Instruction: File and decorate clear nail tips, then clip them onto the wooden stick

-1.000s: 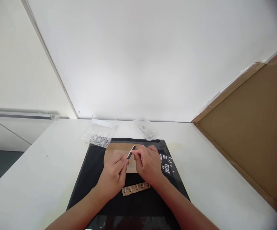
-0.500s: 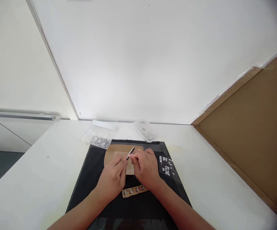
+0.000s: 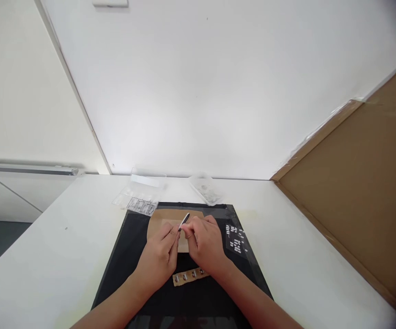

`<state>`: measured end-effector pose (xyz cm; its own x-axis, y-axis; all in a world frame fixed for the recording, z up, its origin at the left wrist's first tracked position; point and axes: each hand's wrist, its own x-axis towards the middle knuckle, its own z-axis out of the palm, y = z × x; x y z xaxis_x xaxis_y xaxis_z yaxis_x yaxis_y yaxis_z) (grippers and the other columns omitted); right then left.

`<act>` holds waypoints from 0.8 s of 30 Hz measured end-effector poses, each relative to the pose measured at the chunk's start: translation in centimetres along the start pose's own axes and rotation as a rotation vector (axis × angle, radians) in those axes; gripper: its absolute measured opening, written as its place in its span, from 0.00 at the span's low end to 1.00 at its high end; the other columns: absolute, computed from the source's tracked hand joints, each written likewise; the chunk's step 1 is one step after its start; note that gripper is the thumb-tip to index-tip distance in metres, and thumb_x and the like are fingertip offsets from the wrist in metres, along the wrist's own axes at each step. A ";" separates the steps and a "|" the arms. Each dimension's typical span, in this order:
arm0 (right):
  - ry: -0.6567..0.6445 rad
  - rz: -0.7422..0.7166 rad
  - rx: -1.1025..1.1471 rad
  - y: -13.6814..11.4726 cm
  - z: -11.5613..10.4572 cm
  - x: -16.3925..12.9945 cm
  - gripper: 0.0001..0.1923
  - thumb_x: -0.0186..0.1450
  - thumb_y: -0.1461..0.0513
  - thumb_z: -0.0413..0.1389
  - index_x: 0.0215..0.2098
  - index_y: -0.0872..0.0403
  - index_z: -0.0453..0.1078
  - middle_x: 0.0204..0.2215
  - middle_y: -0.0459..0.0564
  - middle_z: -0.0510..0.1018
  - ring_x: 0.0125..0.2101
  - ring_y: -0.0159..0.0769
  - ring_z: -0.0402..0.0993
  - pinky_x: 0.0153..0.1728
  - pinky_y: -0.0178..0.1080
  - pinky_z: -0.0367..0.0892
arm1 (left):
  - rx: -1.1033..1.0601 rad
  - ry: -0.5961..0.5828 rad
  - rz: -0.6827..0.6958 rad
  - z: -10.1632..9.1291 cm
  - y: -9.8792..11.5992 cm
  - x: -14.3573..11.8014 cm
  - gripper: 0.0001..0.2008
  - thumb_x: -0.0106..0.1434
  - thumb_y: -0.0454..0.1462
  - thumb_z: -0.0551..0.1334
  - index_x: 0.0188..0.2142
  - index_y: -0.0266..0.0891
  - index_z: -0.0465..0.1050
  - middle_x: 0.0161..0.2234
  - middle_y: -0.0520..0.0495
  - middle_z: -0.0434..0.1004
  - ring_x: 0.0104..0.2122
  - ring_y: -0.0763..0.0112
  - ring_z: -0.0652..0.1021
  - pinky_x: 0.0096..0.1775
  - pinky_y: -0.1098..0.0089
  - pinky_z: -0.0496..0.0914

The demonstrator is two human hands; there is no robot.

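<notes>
A slim black-and-white strip (image 3: 184, 220) stands tilted between my two hands, its upper end leaning right. The fingers of my left hand (image 3: 161, 249) are closed at the strip's lower end. My right hand (image 3: 203, 242) pinches it from the other side, thumb and index finger together. Beneath both hands lies a tan sheet with a rounded edge (image 3: 155, 221), partly covered by them. Closer to me, a brown strip with several shiny round pieces (image 3: 186, 277) rests on the black mat (image 3: 115, 274); my right wrist hides its right end.
Small white pieces (image 3: 236, 242) lie in a cluster on the mat's right side. At the back stand a clear open case (image 3: 143, 203) on the left and a translucent tray (image 3: 206, 189) with small items. A cardboard panel (image 3: 348, 183) borders the white table (image 3: 47, 265) on the right.
The camera view has tilted and shifted slightly. Both hands keep nearly the same pose around the black-and-white strip, which leans much as before.
</notes>
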<state>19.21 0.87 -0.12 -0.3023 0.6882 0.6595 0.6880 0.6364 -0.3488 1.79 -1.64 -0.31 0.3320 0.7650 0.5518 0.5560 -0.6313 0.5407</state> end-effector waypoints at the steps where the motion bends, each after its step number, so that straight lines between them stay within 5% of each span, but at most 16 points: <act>1: -0.015 -0.012 0.001 0.0 0.0 0.0 0.13 0.77 0.62 0.50 0.32 0.51 0.63 0.23 0.42 0.74 0.24 0.32 0.68 0.36 0.42 0.52 | -0.009 -0.002 0.000 -0.1 0.0 0.1 0.14 0.75 0.29 0.53 0.54 0.39 0.73 0.39 0.44 0.73 0.37 0.66 0.75 0.40 0.66 0.74; 6: 0.018 0.061 -0.021 0.2 -0.3 0.3 0.13 0.76 0.61 0.51 0.32 0.51 0.64 0.24 0.42 0.75 0.24 0.32 0.68 0.36 0.43 0.53 | -0.035 -0.017 0.010 -0.5 0.1 0.5 0.17 0.75 0.29 0.53 0.58 0.41 0.71 0.43 0.41 0.75 0.42 0.64 0.78 0.46 0.64 0.76; 16: 0.059 0.282 0.334 0.7 -0.9 -0.1 0.13 0.75 0.57 0.57 0.32 0.49 0.71 0.25 0.41 0.78 0.26 0.33 0.73 0.37 0.41 0.63 | -0.013 0.042 0.013 -0.7 -0.7 0.4 0.22 0.75 0.31 0.56 0.65 0.44 0.68 0.50 0.41 0.79 0.49 0.63 0.80 0.53 0.63 0.76; 24: 0.103 0.054 0.195 1.1 -0.7 -0.6 0.07 0.73 0.62 0.60 0.34 0.50 0.70 0.27 0.43 0.82 0.28 0.32 0.77 0.37 0.43 0.61 | -0.171 0.006 -0.041 -1.1 -0.1 0.5 0.19 0.76 0.33 0.55 0.62 0.45 0.72 0.43 0.44 0.80 0.43 0.66 0.81 0.46 0.67 0.78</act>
<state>20.62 0.91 -0.45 -0.1923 0.6903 0.6975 0.5582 0.6616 -0.5008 1.05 -1.35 0.62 0.3074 0.7899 0.5307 0.4311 -0.6127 0.6623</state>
